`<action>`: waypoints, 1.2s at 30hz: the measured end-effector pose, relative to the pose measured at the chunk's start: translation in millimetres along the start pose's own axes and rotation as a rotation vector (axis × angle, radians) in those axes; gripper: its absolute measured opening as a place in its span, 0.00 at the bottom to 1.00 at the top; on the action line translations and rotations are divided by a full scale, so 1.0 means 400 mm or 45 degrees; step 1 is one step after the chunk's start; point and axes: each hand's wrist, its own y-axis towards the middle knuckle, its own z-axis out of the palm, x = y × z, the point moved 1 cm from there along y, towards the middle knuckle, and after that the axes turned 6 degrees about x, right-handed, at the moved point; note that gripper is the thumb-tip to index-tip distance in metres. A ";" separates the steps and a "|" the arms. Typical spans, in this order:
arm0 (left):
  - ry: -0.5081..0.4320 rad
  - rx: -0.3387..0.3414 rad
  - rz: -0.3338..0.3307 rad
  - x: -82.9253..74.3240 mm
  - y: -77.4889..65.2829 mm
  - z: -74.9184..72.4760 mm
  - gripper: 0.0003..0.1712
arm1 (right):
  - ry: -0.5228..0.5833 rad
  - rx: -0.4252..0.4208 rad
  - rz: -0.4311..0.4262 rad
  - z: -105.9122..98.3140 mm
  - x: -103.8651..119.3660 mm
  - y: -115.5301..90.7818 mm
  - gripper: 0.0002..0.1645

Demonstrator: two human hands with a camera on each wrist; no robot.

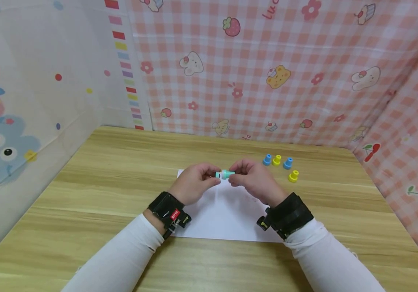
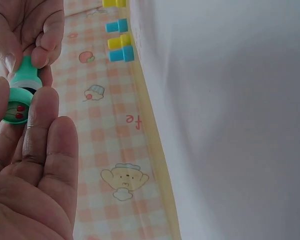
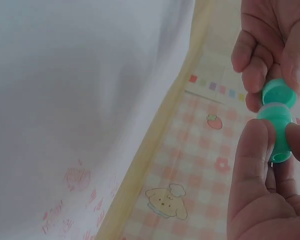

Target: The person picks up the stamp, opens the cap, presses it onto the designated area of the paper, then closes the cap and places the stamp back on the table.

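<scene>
A small green stamp is held in two parts above the white paper (image 1: 227,211). My left hand (image 1: 194,182) pinches its cap (image 2: 17,106), which has a cherry picture on its round end. Between the thumb and fingers of my right hand (image 1: 256,180) is the stamp body (image 3: 277,125), its pale collar turned toward the cap. The right wrist view shows the cap's hollow side, tilted beside the collar. Whether the rims touch, I cannot tell.
Several blue and yellow stamps, including a yellow stamp (image 1: 294,176) and a blue stamp (image 1: 267,159), stand on the wooden table (image 1: 95,186) behind and right of my right hand. Faint red prints (image 3: 77,177) mark the paper. A checked cloth (image 1: 253,48) hangs behind the table.
</scene>
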 end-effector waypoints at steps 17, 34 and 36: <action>-0.001 0.007 -0.027 -0.002 -0.005 0.005 0.16 | -0.026 0.055 0.009 0.022 0.006 -0.008 0.10; 0.017 0.008 0.014 -0.008 -0.009 0.012 0.14 | -0.293 -0.074 0.029 0.049 0.026 -0.029 0.05; 0.022 0.022 0.010 -0.006 -0.008 0.011 0.14 | -0.326 -0.076 0.034 0.048 0.027 -0.029 0.05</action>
